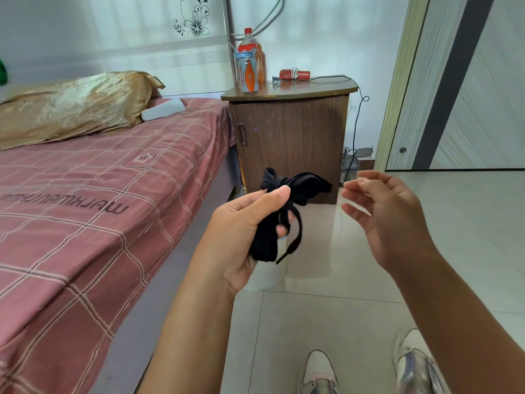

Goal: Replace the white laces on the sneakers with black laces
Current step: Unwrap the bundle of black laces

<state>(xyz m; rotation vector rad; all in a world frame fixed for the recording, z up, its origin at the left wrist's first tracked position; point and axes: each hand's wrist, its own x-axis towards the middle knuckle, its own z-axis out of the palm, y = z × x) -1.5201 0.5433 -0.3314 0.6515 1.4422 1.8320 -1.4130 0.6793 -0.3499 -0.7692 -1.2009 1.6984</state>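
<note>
A: Where are the black laces (284, 206)?

B: Bundled in the left hand (244, 231), raised above the tiled floor (326, 322), just right of the bed (85, 209). The thumb lies across the top of the bundle and the fingers curl round it from below, so that grip is closed on the laces. One end with its tip hangs loose under the hand.

A: And the other hand?

B: The right hand (386, 214) is raised at the same height, just right of the bundle, not touching it. Its palm faces left, fingers loosely bent and spread; the grip is wide and holds nothing.

A: The sneakers?

B: Two pale sneakers (319, 371) sit on the floor at the near edge, below the forearms. Farther off stands a brown bedside cabinet (292, 137) with a bottle (251, 49) on it.
</note>
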